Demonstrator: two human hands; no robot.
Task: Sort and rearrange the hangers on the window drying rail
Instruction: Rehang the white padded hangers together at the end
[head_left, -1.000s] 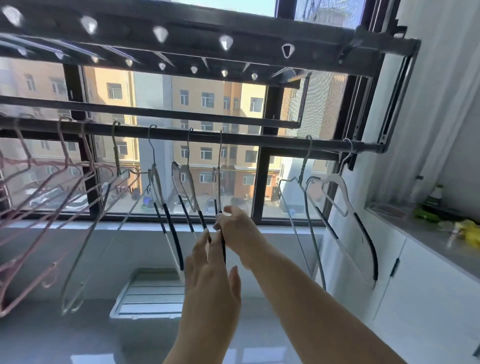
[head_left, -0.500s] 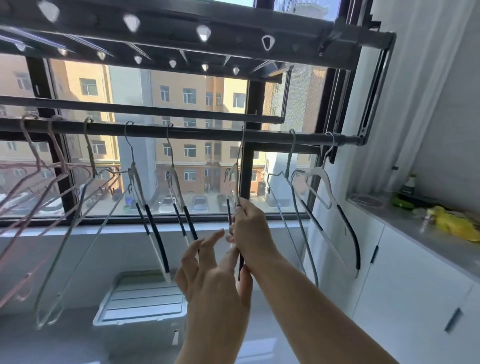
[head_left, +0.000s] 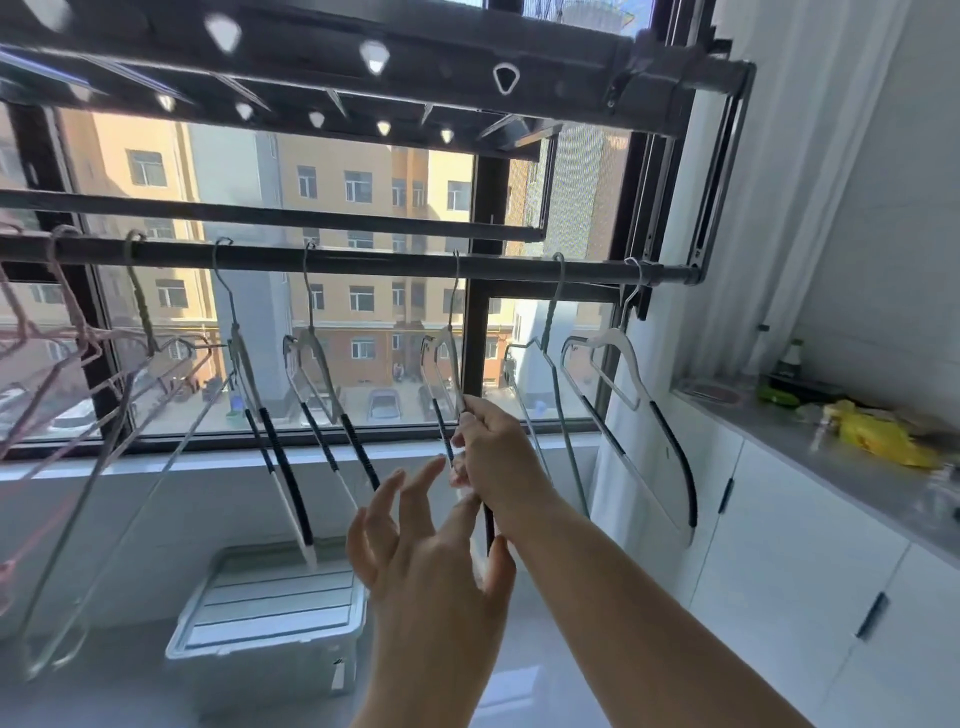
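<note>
A dark drying rail runs across the window with several hangers hooked on it. My right hand grips the arm of a white hanger with black grips hanging at the rail's middle. My left hand is just below and left of it, fingers spread and loose, holding nothing. Two similar white-and-black hangers hang to the left, a thin grey wire hanger and a wide white hanger to the right. Pink wire hangers crowd the far left.
A lidded translucent storage box sits on the floor under the window. A white cabinet with a grey counter runs along the right, carrying a yellow bag and bottles. A second rack with holes hangs overhead.
My right hand has slid the gripped hanger to the right along the rail, away from the two similar ones. My left hand has stayed open beneath it, and the view has swung right.
</note>
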